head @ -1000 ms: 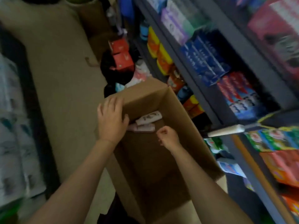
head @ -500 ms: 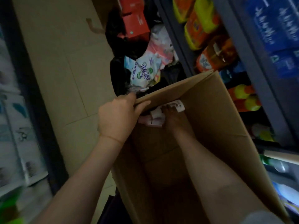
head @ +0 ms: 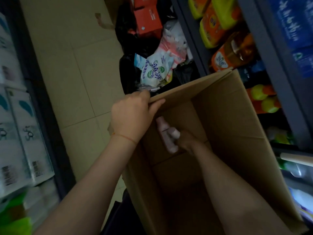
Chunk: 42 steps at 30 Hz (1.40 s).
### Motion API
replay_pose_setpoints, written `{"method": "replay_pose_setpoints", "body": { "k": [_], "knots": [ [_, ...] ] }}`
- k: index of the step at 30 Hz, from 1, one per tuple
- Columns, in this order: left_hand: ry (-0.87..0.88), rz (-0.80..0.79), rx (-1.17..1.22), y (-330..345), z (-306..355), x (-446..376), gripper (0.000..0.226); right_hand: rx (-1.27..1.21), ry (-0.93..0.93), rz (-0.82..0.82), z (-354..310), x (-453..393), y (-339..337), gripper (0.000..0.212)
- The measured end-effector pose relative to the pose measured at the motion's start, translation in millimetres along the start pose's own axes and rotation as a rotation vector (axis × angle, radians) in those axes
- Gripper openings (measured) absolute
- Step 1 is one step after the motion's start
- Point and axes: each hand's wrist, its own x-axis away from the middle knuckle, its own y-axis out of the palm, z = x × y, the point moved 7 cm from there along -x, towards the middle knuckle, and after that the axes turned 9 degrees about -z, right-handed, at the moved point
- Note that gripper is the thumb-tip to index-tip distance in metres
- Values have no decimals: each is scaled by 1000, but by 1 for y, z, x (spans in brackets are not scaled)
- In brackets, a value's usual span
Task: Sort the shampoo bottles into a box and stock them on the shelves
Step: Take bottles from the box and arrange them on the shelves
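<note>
The tall brown corrugated cardboard box (head: 237, 133) stood open in the aisle, its smooth inner walls creased at the folds. The left hand (head: 131, 116) clamped the box's far-left top edge at 10 o'clock of the opening, thumb inside the wall and fingers curled over the outside. The right hand (head: 187, 141) reached deep into the box and grasped pale pink, cylindrical plastic shampoo bottles (head: 166, 133), which lay against the left inner wall near the bottom; their number could not be told in the dim light. At 12 o'clock of the box, crinkled white plastic refill pouches (head: 155, 72) lay in a black bag on the beige tiled floor (head: 67, 65). At 2 o'clock, dark metal shelving (head: 269, 65) carried glossy orange and yellow-green detergent bottles (head: 220, 22). At 9 o'clock stood white wrapped tissue packs (head: 25, 133).
</note>
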Motion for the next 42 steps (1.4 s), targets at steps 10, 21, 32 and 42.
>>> {"method": "replay_pose_setpoints", "body": {
  "k": [10, 21, 32, 42],
  "knots": [
    [35, -447, 845, -48, 103, 65, 49, -1230, -372, 83, -45, 213, -56, 66],
    [355, -550, 1597, -260, 297, 163, 16, -851, -918, 724, 39, 580, -131, 24],
    [1070, -576, 1451, -447, 485, 308, 34, -524, -1113, 1382, 177, 862, -108, 22],
    [1268, -256, 1142, -490, 609, 378, 22, -369, -764, 1903, 306, 971, -99, 31]
  ]
}}
